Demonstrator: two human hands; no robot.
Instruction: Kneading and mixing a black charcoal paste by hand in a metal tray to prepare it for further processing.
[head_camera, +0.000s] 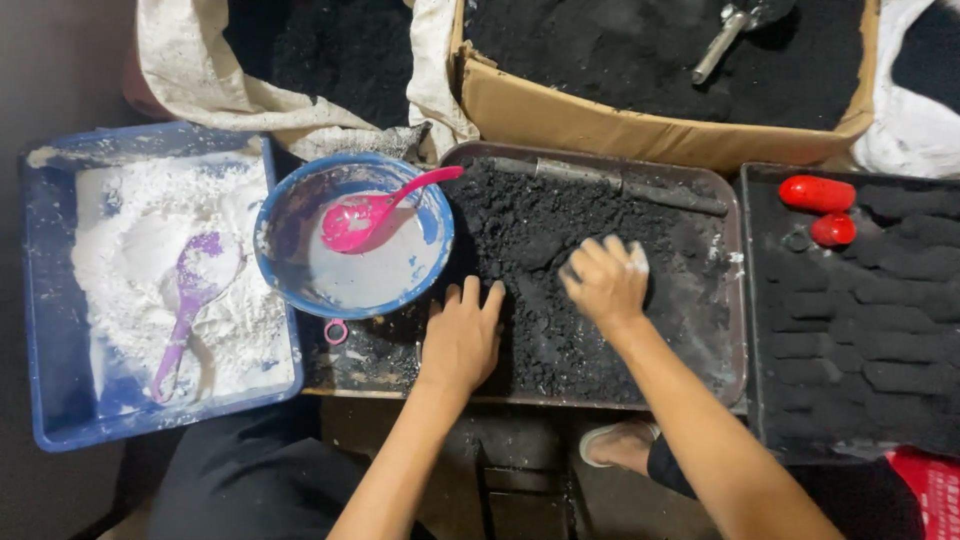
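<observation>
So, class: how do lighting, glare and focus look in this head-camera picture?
Head view: even overhead light and sharp focus on the left hand and right hand; the black powder in the tray swallows detail; mild glare on the red moulds; the white powder looks nearly washed out.

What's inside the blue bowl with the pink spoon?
The blue bowl holds a pale grey-white liquid or paste, with a pink spoon resting in it, handle leaning over the rim. The spoon's scoop covers part of the paste, and the bowl's bottom is hidden beneath it.

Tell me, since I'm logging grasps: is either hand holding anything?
Left hand lies flat on black powder; right hand is cupped in it; any grip cannot be told.
</observation>
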